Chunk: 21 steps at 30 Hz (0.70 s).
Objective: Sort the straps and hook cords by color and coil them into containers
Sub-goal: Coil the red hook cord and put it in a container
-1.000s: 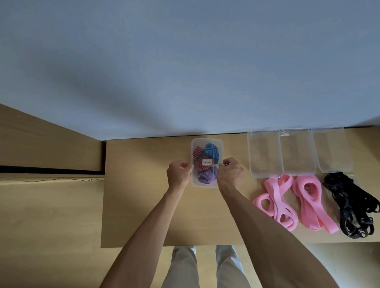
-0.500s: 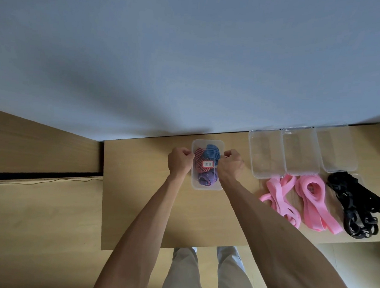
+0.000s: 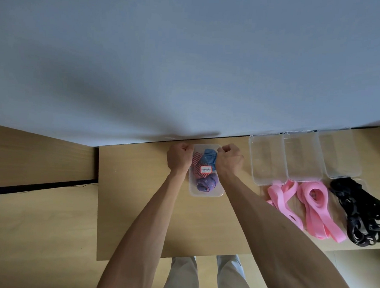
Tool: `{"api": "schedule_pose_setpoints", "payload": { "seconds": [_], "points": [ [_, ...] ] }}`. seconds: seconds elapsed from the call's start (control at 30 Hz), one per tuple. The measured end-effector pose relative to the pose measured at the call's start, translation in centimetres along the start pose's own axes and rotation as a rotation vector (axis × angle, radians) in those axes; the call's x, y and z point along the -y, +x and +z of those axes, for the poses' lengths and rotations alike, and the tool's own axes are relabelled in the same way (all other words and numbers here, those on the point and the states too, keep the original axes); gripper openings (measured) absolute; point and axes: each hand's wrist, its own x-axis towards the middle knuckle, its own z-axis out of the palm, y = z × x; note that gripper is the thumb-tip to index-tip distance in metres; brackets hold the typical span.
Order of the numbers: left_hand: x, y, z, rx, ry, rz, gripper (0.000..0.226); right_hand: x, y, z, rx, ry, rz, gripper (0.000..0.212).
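A clear lidded container (image 3: 206, 192) with a white label lies on the wooden table (image 3: 140, 207) near the wall. Coiled red-striped, blue and purple cords (image 3: 205, 164) show through it. My left hand (image 3: 179, 157) grips its left side and my right hand (image 3: 229, 159) grips its right side, fingers curled round the far end. Three clear containers (image 3: 270, 160) with nothing inside stand in a row to the right. In front of them lie two heaps of pink straps (image 3: 314, 207) and one heap of black straps (image 3: 358, 209).
The blue-grey wall (image 3: 189, 66) runs along the table's far edge. A lower wooden surface (image 3: 39, 161) adjoins the table on the left. My legs in light trousers (image 3: 198, 278) stand at the near edge.
Both hands have slid forward along the labelled container's sides toward its far end by the wall, and the container sits nearer the wall than a second ago.
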Motion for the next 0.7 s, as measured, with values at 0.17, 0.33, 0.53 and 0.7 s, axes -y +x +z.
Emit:
{"api": "schedule_pose_setpoints", "payload": {
  "seconds": [0.17, 0.33, 0.53, 0.7],
  "points": [
    [-0.5, 0.1, 0.0, 0.043, -0.066, -0.070, 0.020, 0.5, 0.3, -0.1, 0.004, 0.051, 0.042, 0.019],
    [-1.6, -0.2, -0.1, -0.009, 0.047, -0.012, 0.024, 0.6, 1.1, -0.4, 0.107, 0.013, 0.077, 0.021],
    [-0.8, -2.8, -0.7, -0.043, 0.067, 0.064, 0.016, 0.2, -0.1, -0.8, 0.104, 0.063, -0.008, 0.014],
    [-1.3, -2.5, -0.7, -0.016, 0.077, -0.070, 0.033, -0.1, -0.8, -0.7, 0.094, 0.079, -0.041, 0.014]
  ]
}}
